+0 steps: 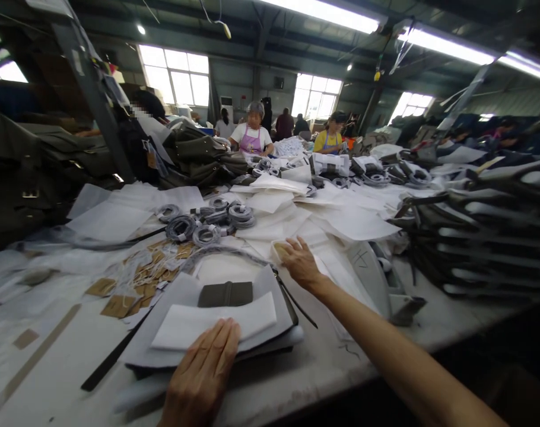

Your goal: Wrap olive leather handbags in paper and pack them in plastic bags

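Note:
My left hand [205,370] lies flat, fingers together, on the near edge of a white sheet [216,323] that covers a dark grey bag [225,293] wrapped in pale cloth. My right hand [299,261] reaches forward over the table, its fingers curled on a small tan piece [279,249] that rests on white sheets. The bag's dark strap [297,302] trails to the right, under my right wrist.
Brown paper tags with white strings [140,279] lie to the left, coiled grey straps [203,222] beyond them. Stacks of dark bags [483,237] fill the right side, olive bags [194,157] the far left. Other people work at the far end of the table [297,379].

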`<state>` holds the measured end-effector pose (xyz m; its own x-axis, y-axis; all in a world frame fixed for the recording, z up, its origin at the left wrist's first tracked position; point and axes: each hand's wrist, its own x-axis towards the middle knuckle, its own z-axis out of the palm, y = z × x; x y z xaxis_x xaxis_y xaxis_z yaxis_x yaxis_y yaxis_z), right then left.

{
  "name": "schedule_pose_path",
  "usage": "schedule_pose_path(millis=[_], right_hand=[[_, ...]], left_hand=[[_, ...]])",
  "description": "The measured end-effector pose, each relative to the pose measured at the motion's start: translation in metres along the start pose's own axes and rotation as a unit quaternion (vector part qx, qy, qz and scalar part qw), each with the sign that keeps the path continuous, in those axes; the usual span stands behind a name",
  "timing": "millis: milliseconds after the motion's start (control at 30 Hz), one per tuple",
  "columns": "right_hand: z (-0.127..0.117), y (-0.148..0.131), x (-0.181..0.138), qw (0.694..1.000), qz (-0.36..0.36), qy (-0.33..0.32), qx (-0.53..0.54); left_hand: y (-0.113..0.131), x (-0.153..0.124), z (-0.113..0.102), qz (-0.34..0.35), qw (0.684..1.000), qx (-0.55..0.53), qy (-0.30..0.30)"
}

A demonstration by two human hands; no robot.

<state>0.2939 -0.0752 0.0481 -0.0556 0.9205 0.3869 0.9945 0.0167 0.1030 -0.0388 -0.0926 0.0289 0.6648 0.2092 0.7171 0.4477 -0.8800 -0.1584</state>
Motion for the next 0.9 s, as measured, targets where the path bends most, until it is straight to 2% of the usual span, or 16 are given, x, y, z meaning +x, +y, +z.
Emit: schedule_pose_path(millis=[100,200,333,433,500,567,700,800,900], right_hand=[[0.005,-0.014,0.016,0.998,0.035,-0.044,0.022],[-0.007,-0.008,0.009,0.996,0.061,-0.058,0.028],[-0.047,0.029,-0.022,0.985,0.156,-0.07,0.012],[-0.074,0.061,-0.055,0.958,0.267,-0.097,-0.026],[-0.084,0.076,-0.077,0.936,0.324,-0.128,-0.046],[-0.084,0.082,-0.096,0.918,0.357,-0.165,-0.057],[-0.069,0.078,-0.119,0.893,0.381,-0.233,-0.063],[-0.06,0.073,-0.123,0.885,0.383,-0.258,-0.055],[-0.06,0.072,-0.126,0.89,0.367,-0.267,-0.033]], left_hand=[[0.0,0.0,0.0,0.0,1.0,0.0,-0.002],[0.001,0.001,0.0,0.001,1.0,0.005,-0.002],[0.002,0.002,0.0,-0.003,1.0,-0.001,0.0],[0.002,0.001,0.0,-0.009,1.0,-0.007,-0.002],[0.003,0.0,0.0,-0.01,1.0,-0.008,0.0],[0.003,0.0,0.001,-0.01,1.0,-0.007,0.002],[0.003,0.0,0.003,-0.004,1.0,-0.002,0.013],[0.004,0.001,0.005,0.0,0.999,0.002,0.035],[0.004,0.002,0.006,-0.001,0.999,0.007,0.045]])
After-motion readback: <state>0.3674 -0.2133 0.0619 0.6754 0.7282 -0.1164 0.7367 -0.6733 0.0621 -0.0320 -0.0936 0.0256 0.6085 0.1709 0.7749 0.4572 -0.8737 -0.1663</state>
